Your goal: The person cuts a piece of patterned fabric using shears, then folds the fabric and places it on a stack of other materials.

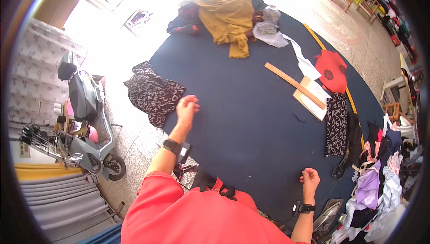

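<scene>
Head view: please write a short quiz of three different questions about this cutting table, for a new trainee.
1. True or false: the left hand rests on the dark blue cloth.
2. Which lies nearest the wooden ruler? A) mustard fabric B) red piece C) scooter
3. Fill in: the right hand is loosely ____ at the cloth's near edge.

Key: 1 true; 2 B; 3 curled.

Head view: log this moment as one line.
left hand: open, on dark cloth | right hand: curled, on cloth | wooden ruler: untouched
</scene>
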`<act>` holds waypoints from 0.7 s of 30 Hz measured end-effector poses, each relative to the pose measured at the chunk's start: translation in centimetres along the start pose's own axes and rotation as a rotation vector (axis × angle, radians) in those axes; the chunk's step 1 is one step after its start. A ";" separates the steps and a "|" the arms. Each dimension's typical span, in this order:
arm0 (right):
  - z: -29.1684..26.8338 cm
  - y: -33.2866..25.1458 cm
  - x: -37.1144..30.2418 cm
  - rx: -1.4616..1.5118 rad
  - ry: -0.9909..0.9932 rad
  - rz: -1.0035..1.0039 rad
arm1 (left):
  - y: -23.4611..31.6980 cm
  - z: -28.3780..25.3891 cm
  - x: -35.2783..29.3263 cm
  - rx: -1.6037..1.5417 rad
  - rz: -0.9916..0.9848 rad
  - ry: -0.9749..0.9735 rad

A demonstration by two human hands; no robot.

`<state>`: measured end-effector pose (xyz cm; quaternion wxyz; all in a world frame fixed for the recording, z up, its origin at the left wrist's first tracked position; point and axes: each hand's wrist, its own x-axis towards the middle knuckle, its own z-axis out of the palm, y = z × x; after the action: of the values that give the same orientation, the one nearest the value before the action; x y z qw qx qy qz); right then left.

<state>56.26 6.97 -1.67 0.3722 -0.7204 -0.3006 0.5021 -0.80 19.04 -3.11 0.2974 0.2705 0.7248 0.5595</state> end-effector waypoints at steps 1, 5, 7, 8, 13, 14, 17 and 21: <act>0.9 -0.6 -0.2 -0.049 -0.038 -0.004 | -1.7 -2.5 1.5 0.030 0.083 0.083; 8.0 -0.8 -4.3 -0.083 -0.091 -0.047 | -1.7 -12.4 8.8 0.743 0.062 0.507; 10.9 -1.4 -6.3 -0.087 -0.089 -0.034 | -2.2 -14.5 10.2 0.505 -0.086 0.298; 13.1 0.0 -6.8 -0.103 -0.173 -0.061 | -2.6 -15.3 10.8 0.376 -0.198 0.061; 23.5 -0.7 -11.5 -0.086 -0.269 -0.058 | -1.2 -12.4 6.5 -0.068 0.136 -0.313; 25.9 -1.0 -12.3 -0.082 -0.299 -0.067 | 0.9 -12.9 4.7 -0.163 -0.020 -0.363; 33.8 -1.5 -13.9 -0.052 -0.416 -0.108 | -3.3 -16.6 2.2 -0.198 0.003 -0.663; 42.7 -2.6 -13.9 -0.064 -0.491 -0.195 | -1.6 -21.9 -4.7 0.027 -0.320 -1.091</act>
<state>11.26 7.14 -1.90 0.3119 -0.5561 -0.4653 0.6139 -13.80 1.09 0.25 0.7063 0.4109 0.5054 0.2772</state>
